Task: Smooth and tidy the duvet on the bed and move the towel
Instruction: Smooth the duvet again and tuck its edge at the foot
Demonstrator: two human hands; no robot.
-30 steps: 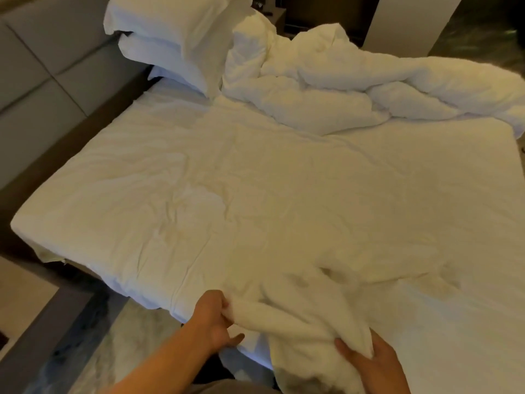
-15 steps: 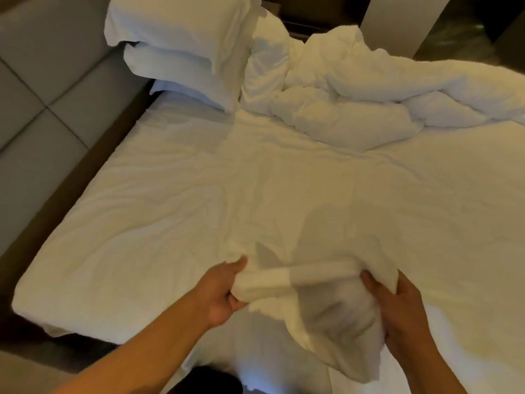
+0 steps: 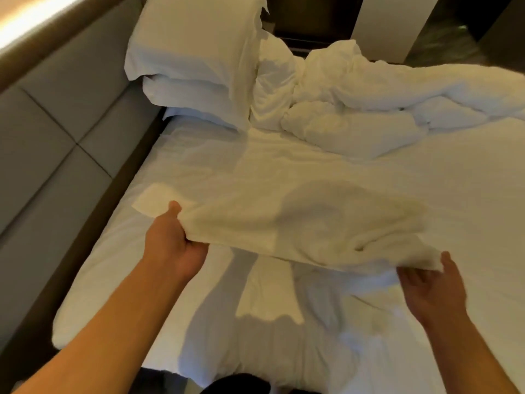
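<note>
From the head camera, the towel hung stretched above the bed, its long axis running side to side across the person's front, between the two hands. The left hand had fingers curled shut around the towel's left end, thumb on top, with a loose corner poking out beyond it toward the headboard. The right hand sat palm-up at the towel's right end, fingers spread fairly wide; the cloth seemed to rest on the fingertips rather than be pinched (a real grip there I could not make out). So the left hand looked the surer hold, and any carrying away would likely need the right to close first.

Under the towel the sheet lay creased but bare. Farther across the bed from the towel, the duvet was heaped in a rumpled ridge, not yet smoothed, with stacked pillows beside it against the headboard.
</note>
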